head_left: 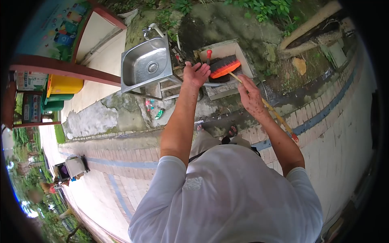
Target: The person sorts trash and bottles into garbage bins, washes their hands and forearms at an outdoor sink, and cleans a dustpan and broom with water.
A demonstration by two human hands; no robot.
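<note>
My right hand (250, 97) is closed around the wooden handle of a broom with an orange head (225, 69) and dark bristles. The broom head lies over a low tiled basin (239, 49), and the handle slants down to the right past my forearm. My left hand (196, 74) is held palm up with its fingers apart, just left of the broom head, and nothing lies in it. Close above its fingertips stands a red-topped tap handle (209, 53). A steel sink (146, 65) on a metal stand is to the left of my left hand.
A green bottle (159, 114) and a red-and-white wrapper lie on the ground below the sink. Yellow and green bins (65, 86) stand at the left beside a red post. A cart (75, 167) is farther back, with a person near it. A log lies at upper right.
</note>
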